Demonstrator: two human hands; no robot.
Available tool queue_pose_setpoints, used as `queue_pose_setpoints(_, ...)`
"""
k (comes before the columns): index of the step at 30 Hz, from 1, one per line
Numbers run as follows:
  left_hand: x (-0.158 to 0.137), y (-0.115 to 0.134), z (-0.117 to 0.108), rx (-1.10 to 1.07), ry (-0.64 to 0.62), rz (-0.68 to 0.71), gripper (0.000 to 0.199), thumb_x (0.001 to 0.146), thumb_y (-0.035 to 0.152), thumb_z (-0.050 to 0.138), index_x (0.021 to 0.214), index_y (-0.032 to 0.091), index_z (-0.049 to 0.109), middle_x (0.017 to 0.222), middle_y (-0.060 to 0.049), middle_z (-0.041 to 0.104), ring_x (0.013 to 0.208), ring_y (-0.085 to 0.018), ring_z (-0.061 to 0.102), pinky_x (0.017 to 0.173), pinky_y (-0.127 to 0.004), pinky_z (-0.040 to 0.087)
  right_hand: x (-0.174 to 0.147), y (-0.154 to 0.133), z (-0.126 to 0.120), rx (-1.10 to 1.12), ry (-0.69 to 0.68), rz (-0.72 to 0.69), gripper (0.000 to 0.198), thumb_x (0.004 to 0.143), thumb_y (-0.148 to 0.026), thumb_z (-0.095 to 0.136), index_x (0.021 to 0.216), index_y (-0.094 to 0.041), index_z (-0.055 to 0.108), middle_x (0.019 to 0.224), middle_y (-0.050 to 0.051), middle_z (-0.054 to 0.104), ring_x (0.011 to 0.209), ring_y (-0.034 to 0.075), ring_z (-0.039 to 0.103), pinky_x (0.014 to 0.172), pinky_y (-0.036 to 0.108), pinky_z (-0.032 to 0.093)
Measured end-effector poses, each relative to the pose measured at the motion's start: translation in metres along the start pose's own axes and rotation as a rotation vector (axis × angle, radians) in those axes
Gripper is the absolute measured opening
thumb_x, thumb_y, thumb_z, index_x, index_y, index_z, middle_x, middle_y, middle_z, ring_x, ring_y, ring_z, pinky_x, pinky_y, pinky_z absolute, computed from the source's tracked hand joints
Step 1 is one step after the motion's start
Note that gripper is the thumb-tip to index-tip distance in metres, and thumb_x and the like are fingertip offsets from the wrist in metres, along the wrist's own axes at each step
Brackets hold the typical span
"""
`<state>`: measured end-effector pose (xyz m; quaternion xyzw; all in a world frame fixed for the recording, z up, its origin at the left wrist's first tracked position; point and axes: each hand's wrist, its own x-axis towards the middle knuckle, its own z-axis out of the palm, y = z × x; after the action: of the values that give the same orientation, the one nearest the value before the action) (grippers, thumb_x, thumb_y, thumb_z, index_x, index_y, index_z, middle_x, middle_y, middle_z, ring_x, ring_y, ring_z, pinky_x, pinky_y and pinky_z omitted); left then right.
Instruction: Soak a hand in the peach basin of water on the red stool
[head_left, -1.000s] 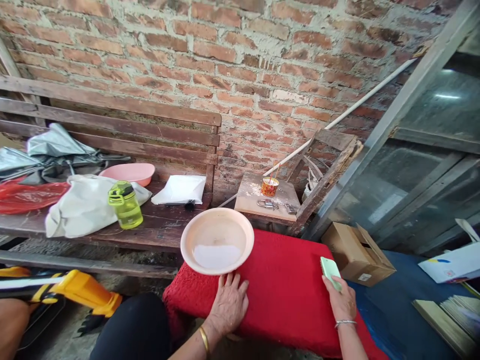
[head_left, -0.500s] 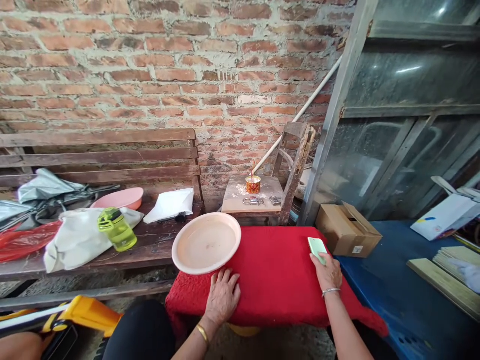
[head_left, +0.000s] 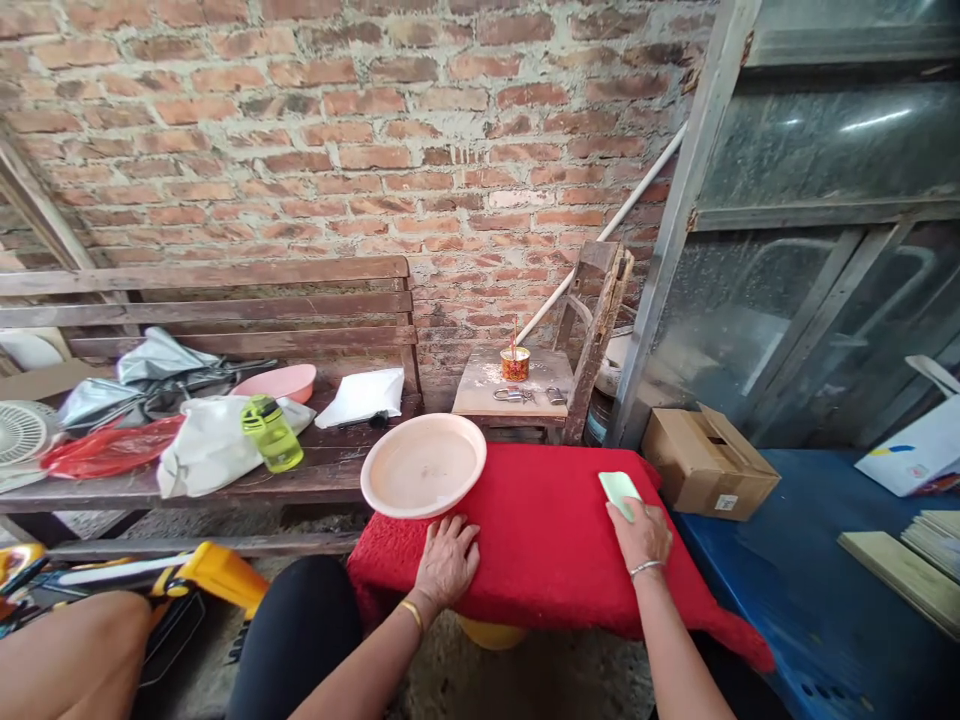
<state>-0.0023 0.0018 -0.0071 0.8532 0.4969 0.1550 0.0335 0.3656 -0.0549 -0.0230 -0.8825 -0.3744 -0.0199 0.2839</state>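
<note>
Phone (head_left: 619, 490) now lower on red cloth (head_left: 547, 540), under right hand (head_left: 641, 533) fingertips; left hand (head_left: 447, 560) flat by basin (head_left: 424, 465).

The right hand (head_left: 641, 535) now lays the green phone (head_left: 619, 491) nearly flat on the red cloth (head_left: 547, 540), lower than a second ago. The left hand (head_left: 448, 562) sits closer beneath the basin (head_left: 424, 466).

Soft, even daylight, no hard shadows. Streaks of glare on the glass cabinet doors (head_left: 825, 130). Sharp at centre; bowed and stretched toward the edges.
</note>
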Motion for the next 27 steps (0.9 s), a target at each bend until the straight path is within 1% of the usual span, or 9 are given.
queue_pose_setpoints(2,0.000,0.000,0.000,0.001,0.002,-0.004,0.032,0.094,0.023,0.052,0.121,0.027,0.069,0.132,-0.007,0.063,0.124,-0.026,0.053,0.110,-0.047,0.035,0.003,0.004,-0.001,-0.041,0.046,0.113,0.048,0.092,-0.053,0.051,0.119,-0.019,0.072,0.105,0.017,0.062,0.098,0.034,0.059,0.081,0.047,0.046)
queue_pose_setpoints(4,0.000,0.000,0.001,0.000,0.001,-0.008,0.032,0.094,0.023,0.053,0.121,0.027,0.069,0.132,-0.007,0.062,0.124,-0.026,0.053,0.110,-0.047,0.035,0.004,0.004,-0.002,-0.057,0.058,0.130,0.052,0.093,-0.054,0.047,0.122,-0.018,0.071,0.107,0.019,0.062,0.098,0.035,0.059,0.081,0.048,0.047)
queue_pose_setpoints(11,0.000,0.000,0.003,-0.017,-0.004,-0.032,0.033,0.094,0.024,0.052,0.122,0.028,0.069,0.134,-0.006,0.061,0.125,-0.027,0.052,0.111,-0.049,0.034,0.000,-0.009,0.003,-0.025,-0.096,-0.233,0.027,0.083,-0.047,0.070,0.106,-0.033,0.075,0.113,0.004,0.065,0.108,0.023,0.060,0.093,0.034,0.044)
queue_pose_setpoints(13,0.000,0.000,0.004,-0.014,-0.002,-0.033,0.033,0.094,0.024,0.052,0.122,0.029,0.069,0.134,-0.006,0.061,0.125,-0.027,0.052,0.111,-0.049,0.034,0.001,-0.006,0.005,-0.055,-0.083,-0.187,0.031,0.085,-0.049,0.066,0.110,-0.032,0.074,0.111,0.007,0.065,0.107,0.027,0.060,0.091,0.040,0.045)
queue_pose_setpoints(16,0.000,0.000,0.004,-0.010,0.004,-0.029,0.032,0.095,0.024,0.052,0.121,0.029,0.068,0.133,-0.006,0.062,0.125,-0.027,0.052,0.110,-0.049,0.035,0.006,0.005,0.006,-0.115,-0.012,0.012,0.049,0.093,-0.057,0.049,0.123,-0.024,0.070,0.107,0.017,0.063,0.100,0.036,0.060,0.083,0.051,0.046)
queue_pose_setpoints(19,0.000,-0.001,0.005,-0.018,0.014,-0.016,0.031,0.095,0.024,0.051,0.121,0.028,0.068,0.133,-0.006,0.062,0.126,-0.027,0.051,0.110,-0.049,0.035,0.010,0.012,0.005,-0.135,0.015,0.109,0.062,0.095,-0.062,0.038,0.127,-0.018,0.067,0.107,0.023,0.062,0.097,0.039,0.061,0.079,0.052,0.046)
queue_pose_setpoints(21,0.000,-0.001,0.005,-0.023,0.021,-0.011,0.031,0.095,0.023,0.052,0.121,0.028,0.068,0.132,-0.006,0.062,0.127,-0.027,0.051,0.111,-0.048,0.035,0.009,0.010,0.004,-0.120,-0.009,0.047,0.059,0.094,-0.061,0.041,0.126,-0.019,0.068,0.108,0.020,0.063,0.101,0.037,0.061,0.082,0.049,0.046)
queue_pose_setpoints(25,0.000,0.001,0.004,-0.034,0.033,-0.002,0.031,0.095,0.023,0.052,0.120,0.027,0.069,0.129,-0.006,0.063,0.126,-0.026,0.051,0.112,-0.047,0.034,0.004,-0.003,0.003,-0.062,-0.123,-0.211,0.034,0.084,-0.053,0.063,0.110,-0.034,0.074,0.110,0.005,0.067,0.108,0.025,0.061,0.090,0.035,0.045)
queue_pose_setpoints(27,-0.001,0.001,0.003,-0.038,0.037,-0.001,0.030,0.095,0.023,0.052,0.120,0.028,0.069,0.129,-0.006,0.063,0.127,-0.027,0.050,0.112,-0.048,0.033,0.003,-0.006,0.002,-0.062,-0.134,-0.238,0.031,0.083,-0.053,0.065,0.107,-0.036,0.075,0.110,0.003,0.067,0.107,0.024,0.062,0.091,0.036,0.044)
